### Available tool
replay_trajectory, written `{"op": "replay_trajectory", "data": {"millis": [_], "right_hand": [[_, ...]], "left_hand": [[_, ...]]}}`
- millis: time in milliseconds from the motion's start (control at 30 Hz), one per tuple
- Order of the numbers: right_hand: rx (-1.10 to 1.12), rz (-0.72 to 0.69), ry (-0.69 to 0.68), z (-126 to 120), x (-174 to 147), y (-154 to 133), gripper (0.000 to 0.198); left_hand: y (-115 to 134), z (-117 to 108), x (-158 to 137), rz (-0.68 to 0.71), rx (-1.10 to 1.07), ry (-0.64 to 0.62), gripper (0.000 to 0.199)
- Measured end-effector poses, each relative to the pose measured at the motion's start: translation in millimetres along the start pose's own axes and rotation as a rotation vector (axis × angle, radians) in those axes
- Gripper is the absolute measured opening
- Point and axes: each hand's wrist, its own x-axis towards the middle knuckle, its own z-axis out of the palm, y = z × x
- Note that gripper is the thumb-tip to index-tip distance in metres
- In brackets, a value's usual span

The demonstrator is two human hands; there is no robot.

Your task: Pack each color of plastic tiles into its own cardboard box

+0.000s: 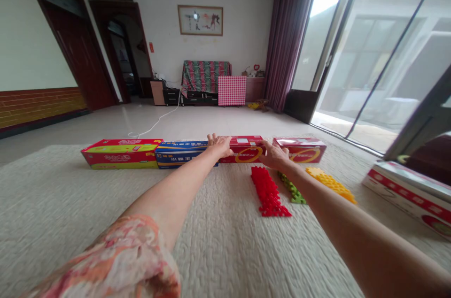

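A long red box with a yellow ring on its front lies between my two hands on the pale textured surface. My left hand grips its left end, fingers over the top edge beside the blue box. At the other end, my right hand holds the red box, its fingers in the gap before a second red box. Closer to me, by my right forearm, lie interlocking plastic pieces in three groups: red pieces, partly covered green pieces and yellow pieces.
Left of the blue box stands a red and yellow-green box, completing the row. A white and red carton sits at the right edge. Beyond are the tiled floor, a white cable, a cloth-covered cabinet and glass doors.
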Motion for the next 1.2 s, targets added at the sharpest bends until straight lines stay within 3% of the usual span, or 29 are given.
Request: {"op": "replay_trajectory", "data": {"millis": [167, 267, 333, 433, 567, 700, 933, 1200], "right_hand": [[0.052, 0.014, 0.132, -24, -10, 2, 0.058], [0.177, -0.008, 0.288, -49, -35, -7, 0.053], [0.323, -0.029, 0.403, -60, -63, -19, 0.047], [0.517, -0.081, 0.477, -60, -112, -44, 0.033], [0.628, -0.115, 0.384, -40, -167, -78, 0.023], [0.655, -0.1, 0.378, -15, -199, -103, 0.017], [0.756, -0.133, 0.617, 15, -220, -116, 0.019], [0.861, -0.116, 0.574, 16, -217, -116, 0.021]], "left_hand": [[4, -11, -4, 0.012, -0.045, 0.118, 0.055], [3, -33, -26, 0.048, -0.113, 0.296, 0.06], [-4, -45, -56, 0.122, -0.198, 0.41, 0.058], [-22, -46, -119, 0.176, -0.304, 0.471, 0.053], [-51, -23, -199, 0.034, -0.395, 0.475, 0.053], [-63, 3, -246, -0.028, -0.566, 0.465, 0.066], [-55, 25, -264, -0.108, -0.837, 0.562, 0.06], [-58, 23, -262, -0.132, -0.919, 0.523, 0.059]]}}
